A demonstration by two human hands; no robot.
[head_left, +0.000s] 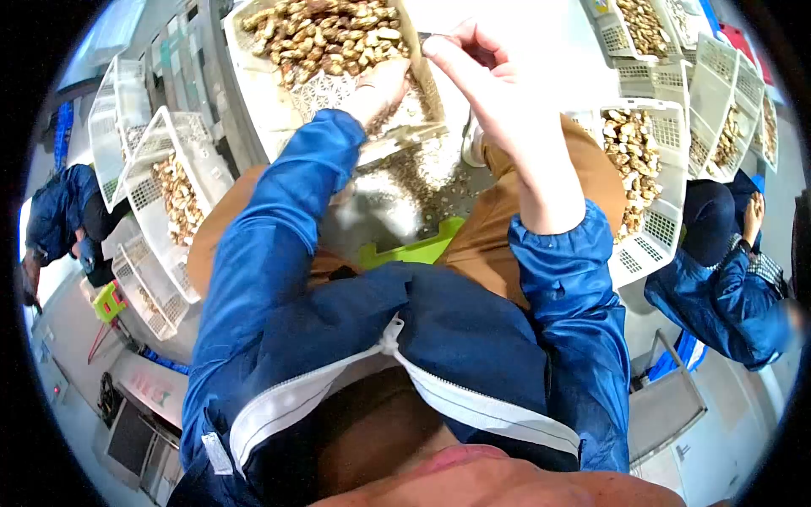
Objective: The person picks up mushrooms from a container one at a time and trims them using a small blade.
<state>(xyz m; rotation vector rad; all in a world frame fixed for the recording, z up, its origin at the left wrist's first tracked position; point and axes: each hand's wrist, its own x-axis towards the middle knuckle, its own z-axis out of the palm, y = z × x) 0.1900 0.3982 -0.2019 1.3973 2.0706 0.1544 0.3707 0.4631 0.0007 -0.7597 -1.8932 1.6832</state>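
A white plastic crate (432,84) stands in front of me, with a heap of brown-and-cream pieces that look like mushrooms (325,38) in its far part. My left hand (382,91) reaches into the near part of this crate, beside the heap. Its fingers are washed out by light, so what they hold, if anything, does not show. Above the bright white surface right of the crate is my right hand (477,63), thumb and fingers curled together. Anything between those fingertips is too small or too bright to name.
Crates of similar pieces stand on my left (173,190) and right (634,169). Dark crumbs (431,182) litter the floor between my knees, near a green plastic piece (414,245). People in blue sit at left (63,211) and right (718,279).
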